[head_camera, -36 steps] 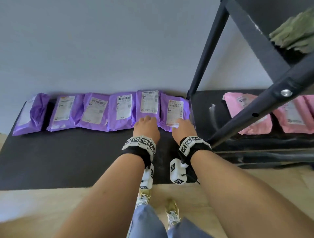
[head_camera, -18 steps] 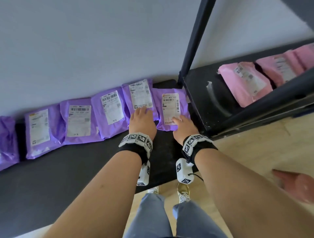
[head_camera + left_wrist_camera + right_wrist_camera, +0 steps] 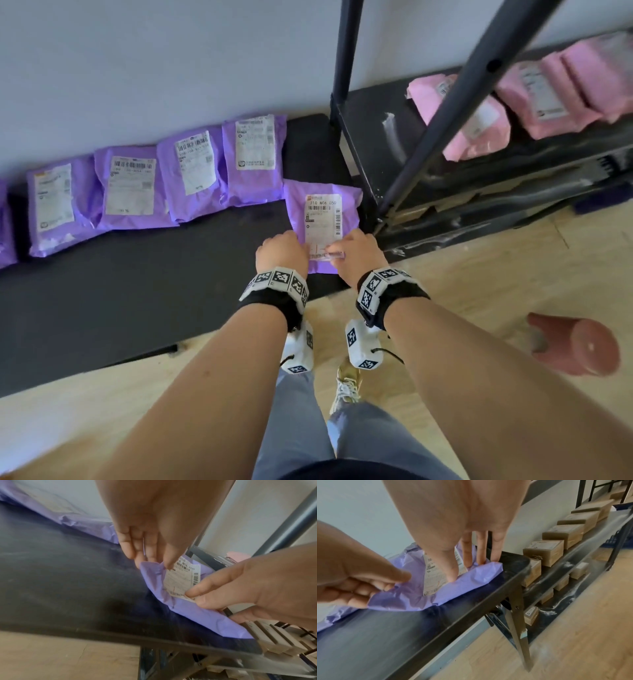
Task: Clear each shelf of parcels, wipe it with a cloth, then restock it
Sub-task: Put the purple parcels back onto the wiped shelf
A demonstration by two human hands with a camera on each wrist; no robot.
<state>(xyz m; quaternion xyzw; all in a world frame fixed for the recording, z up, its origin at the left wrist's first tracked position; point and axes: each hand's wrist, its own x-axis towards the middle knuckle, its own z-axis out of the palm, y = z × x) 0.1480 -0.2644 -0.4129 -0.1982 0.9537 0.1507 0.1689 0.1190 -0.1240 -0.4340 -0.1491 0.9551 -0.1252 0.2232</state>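
A purple parcel (image 3: 322, 209) with a white label lies on the black table (image 3: 137, 291), pulled out of the row toward the front edge. My left hand (image 3: 291, 240) pinches its left edge, thumb on top (image 3: 169, 563), with the fingers underneath. Over on the near right corner, my right hand (image 3: 339, 248) grips it, thumb pressing on the label (image 3: 452, 574). Several more purple parcels (image 3: 191, 171) stay lined up along the wall. Both wrist views show the parcel (image 3: 188, 609) (image 3: 412, 592) crumpling between my hands.
A black metal rack (image 3: 346, 68) stands right of the table, with pink parcels (image 3: 472, 126) on one shelf and brown boxes (image 3: 544, 550) on lower ones. A pink stool (image 3: 575, 346) sits on the wooden floor to my right.
The rightmost purple parcel has slid out of the row toward the table's front edge. My left hand left the neighbouring parcel and now pinches this one together with my right hand.
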